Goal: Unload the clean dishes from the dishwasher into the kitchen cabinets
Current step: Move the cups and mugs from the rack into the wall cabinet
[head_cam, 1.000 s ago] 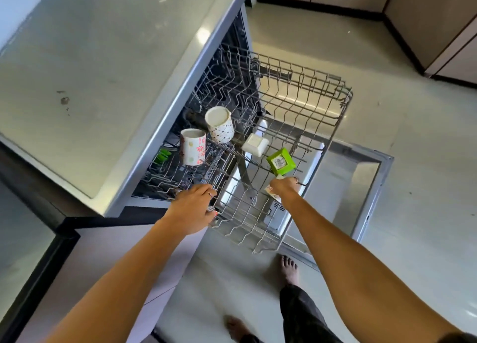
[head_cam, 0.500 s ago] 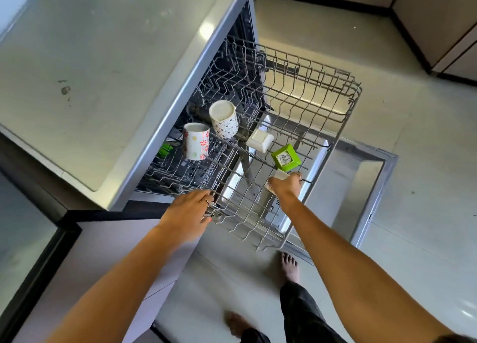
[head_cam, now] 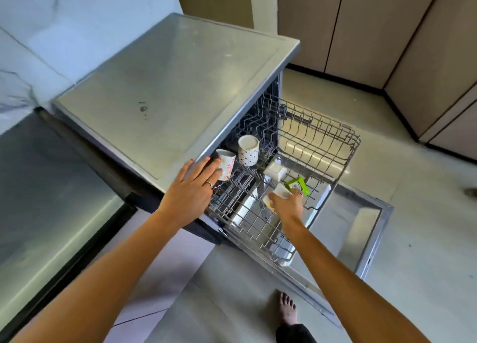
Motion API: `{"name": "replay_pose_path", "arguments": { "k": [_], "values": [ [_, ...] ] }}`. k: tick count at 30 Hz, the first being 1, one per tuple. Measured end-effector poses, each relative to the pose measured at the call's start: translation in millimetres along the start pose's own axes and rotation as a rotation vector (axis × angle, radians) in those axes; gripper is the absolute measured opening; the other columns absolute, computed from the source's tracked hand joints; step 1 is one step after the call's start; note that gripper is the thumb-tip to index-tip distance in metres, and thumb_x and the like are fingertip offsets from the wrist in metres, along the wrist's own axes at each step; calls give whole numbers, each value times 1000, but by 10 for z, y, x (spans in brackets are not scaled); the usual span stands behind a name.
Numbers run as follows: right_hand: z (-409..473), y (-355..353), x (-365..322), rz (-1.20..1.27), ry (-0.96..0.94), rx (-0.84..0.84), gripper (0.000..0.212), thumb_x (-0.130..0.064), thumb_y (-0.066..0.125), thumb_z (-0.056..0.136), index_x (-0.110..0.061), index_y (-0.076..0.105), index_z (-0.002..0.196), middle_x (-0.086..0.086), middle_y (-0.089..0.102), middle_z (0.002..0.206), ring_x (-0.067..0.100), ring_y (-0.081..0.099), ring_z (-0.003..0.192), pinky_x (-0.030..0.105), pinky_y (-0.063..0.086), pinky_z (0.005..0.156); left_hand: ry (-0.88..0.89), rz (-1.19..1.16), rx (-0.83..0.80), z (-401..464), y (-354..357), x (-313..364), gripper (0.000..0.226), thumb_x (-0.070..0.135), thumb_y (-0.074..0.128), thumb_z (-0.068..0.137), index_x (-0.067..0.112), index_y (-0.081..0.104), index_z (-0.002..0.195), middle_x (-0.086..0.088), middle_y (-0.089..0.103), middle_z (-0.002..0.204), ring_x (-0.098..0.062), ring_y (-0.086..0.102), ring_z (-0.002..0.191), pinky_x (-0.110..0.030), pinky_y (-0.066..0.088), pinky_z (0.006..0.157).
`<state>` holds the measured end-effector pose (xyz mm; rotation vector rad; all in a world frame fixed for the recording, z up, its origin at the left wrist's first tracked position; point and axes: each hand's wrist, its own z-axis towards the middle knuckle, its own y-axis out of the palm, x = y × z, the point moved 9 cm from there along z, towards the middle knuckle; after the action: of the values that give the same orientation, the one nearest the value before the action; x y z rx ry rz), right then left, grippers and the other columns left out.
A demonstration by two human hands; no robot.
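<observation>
Upper rack (head_cam: 317, 146) is sitting pulled out of the dishwasher (head_cam: 180, 89) over the lowered door (head_cam: 361, 229). Left hand (head_cam: 192, 190) is reaching in at the rack's near-left corner, fingers straight and spread, grip apart, fingertips (head_cam: 215, 165) lying against the side of the floral cup (head_cam: 227, 167); nothing curled round it. That cup is standing at the rack's left edge, just under the lip of the dishwasher top. Dotted cup (head_cam: 248, 150) is standing just beside it, toward the rack's back-left, rim up, tilted slightly. Right hand (head_cam: 286, 204) is over the rack's near-middle, grip clamped on a small pale dish (head_cam: 280, 191), fingers curled round its lower edge; dish is showing above the knuckles, lifted off the wires as far as I can tell. Green square dish (head_cam: 298, 186) is lying just beyond that hand, touching or nearly touching the pale dish, can't tell which. White square dish (head_cam: 275, 171) is sitting mid-rack between the green one and the dotted cup. Far right half of the rack is showing bare wire only. One bare foot (head_cam: 286, 307) is standing on the floor (head_cam: 413, 265) beside the door's near edge.
</observation>
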<state>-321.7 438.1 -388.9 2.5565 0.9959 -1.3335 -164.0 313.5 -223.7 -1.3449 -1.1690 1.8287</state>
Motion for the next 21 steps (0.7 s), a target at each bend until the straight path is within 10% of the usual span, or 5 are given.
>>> {"name": "replay_pose_path", "arguments": {
  "k": [7,15,21],
  "values": [
    [-1161,579,-828,103,-232,-209,71,-25,75,79,-15,35,136,9,52,125,26,54,113,37,46,100,-139,70,102,-466,-542,-516,55,26,68,79,14,56,131,-2,45,145,-25,42,134,-47,30,109],
    [-2763,1445,-1810,113,-604,-393,60,-17,75,79,-14,40,128,2,62,92,15,63,81,29,54,82,-355,248,239,-1438,-1548,-1562,59,28,72,73,17,58,130,-1,48,144,-23,44,133,-46,35,107],
    [-4089,2164,-2676,117,-914,-563,63,-22,76,78,-17,41,131,-1,55,113,14,57,96,27,50,88,-588,384,333,-2371,-2423,-2496,64,32,74,72,19,56,132,-1,45,145,-20,45,133,-44,33,109]
  ]
}}
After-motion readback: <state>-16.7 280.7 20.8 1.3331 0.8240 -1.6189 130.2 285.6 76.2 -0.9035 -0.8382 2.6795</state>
